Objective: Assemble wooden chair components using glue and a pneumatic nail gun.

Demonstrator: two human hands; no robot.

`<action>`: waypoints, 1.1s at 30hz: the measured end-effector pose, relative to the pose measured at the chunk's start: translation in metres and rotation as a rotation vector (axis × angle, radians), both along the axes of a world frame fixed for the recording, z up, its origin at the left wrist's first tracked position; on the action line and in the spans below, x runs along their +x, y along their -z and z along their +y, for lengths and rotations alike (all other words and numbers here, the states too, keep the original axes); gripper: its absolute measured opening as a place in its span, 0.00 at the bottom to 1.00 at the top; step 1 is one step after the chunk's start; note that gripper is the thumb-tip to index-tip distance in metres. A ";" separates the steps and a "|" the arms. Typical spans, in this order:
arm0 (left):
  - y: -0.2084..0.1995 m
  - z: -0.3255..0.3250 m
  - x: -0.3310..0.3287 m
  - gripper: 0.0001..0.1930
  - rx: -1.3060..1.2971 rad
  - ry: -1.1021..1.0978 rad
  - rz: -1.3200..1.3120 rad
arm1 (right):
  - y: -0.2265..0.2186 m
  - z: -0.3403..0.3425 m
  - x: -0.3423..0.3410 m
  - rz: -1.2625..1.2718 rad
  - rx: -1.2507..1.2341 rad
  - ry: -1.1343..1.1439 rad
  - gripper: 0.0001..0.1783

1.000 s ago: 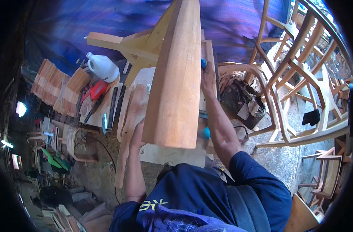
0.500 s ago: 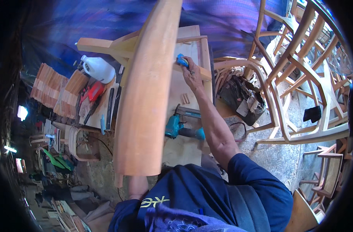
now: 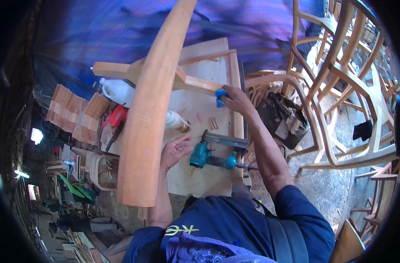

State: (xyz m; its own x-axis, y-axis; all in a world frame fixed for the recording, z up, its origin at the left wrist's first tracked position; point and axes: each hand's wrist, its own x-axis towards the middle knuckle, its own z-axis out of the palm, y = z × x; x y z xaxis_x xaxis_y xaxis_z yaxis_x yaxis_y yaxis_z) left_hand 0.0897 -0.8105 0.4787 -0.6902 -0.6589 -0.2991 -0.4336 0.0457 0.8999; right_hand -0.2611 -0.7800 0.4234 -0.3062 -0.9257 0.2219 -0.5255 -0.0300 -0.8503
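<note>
A broad curved wooden piece (image 3: 151, 105) rises close in front of me, part of a wooden frame whose arm (image 3: 200, 83) reaches right across the worktable (image 3: 208, 184). My right hand (image 3: 240, 101) is closed on a crumpled blue cloth-like thing (image 3: 220, 97) by the right end of that arm. My left hand (image 3: 176, 152) is open, fingers spread and holding nothing, just right of the curved piece. Near it are a teal nail gun (image 3: 204, 154) and a whitish plastic bottle (image 3: 176, 120) with a brown-stained end, partly hidden behind the curved piece. Small wooden dowels (image 3: 213, 123) lie above the nail gun.
Left of the frame stand a white jug (image 3: 116, 91), a red tool (image 3: 117, 115) and stacked wood strips (image 3: 66, 109). Bent wooden chair frames (image 3: 314, 101) crowd the right side, beside a dark torn bag (image 3: 287, 122). A blue tarp (image 3: 99, 35) hangs behind.
My left hand has come into sight from behind the curved piece, fingers spread. My right hand has moved right and nearer with the blue thing. The wooden frame has shifted, and the bottle now shows.
</note>
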 end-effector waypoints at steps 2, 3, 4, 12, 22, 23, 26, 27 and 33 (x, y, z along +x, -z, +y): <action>0.002 0.002 0.002 0.29 0.030 -0.057 0.038 | -0.006 0.000 -0.001 -0.382 -0.198 0.086 0.14; 0.000 0.002 0.002 0.29 0.023 -0.057 0.039 | -0.012 0.004 0.001 -0.773 -0.374 0.167 0.15; -0.001 0.002 0.004 0.29 0.025 -0.053 0.032 | -0.040 0.007 -0.001 -0.792 -0.441 0.139 0.18; -0.009 0.010 0.006 0.30 -0.016 -0.037 0.001 | -0.176 -0.047 -0.010 -0.836 -0.795 0.222 0.17; -0.017 0.026 0.024 0.31 -0.016 -0.111 -0.061 | -0.200 -0.053 0.017 -0.743 -0.916 0.131 0.12; -0.014 0.026 0.027 0.31 -0.017 -0.108 -0.056 | -0.200 -0.048 0.020 -0.746 -0.915 0.131 0.12; -0.009 0.026 0.022 0.31 0.003 -0.091 -0.046 | -0.196 -0.036 0.027 -0.845 -0.853 0.058 0.11; -0.008 0.027 0.019 0.31 0.003 -0.087 -0.047 | -0.194 -0.035 0.030 -0.767 -0.881 0.080 0.11; -0.004 0.027 0.014 0.31 0.006 -0.060 -0.055 | -0.177 -0.020 0.025 -0.581 -0.938 -0.024 0.11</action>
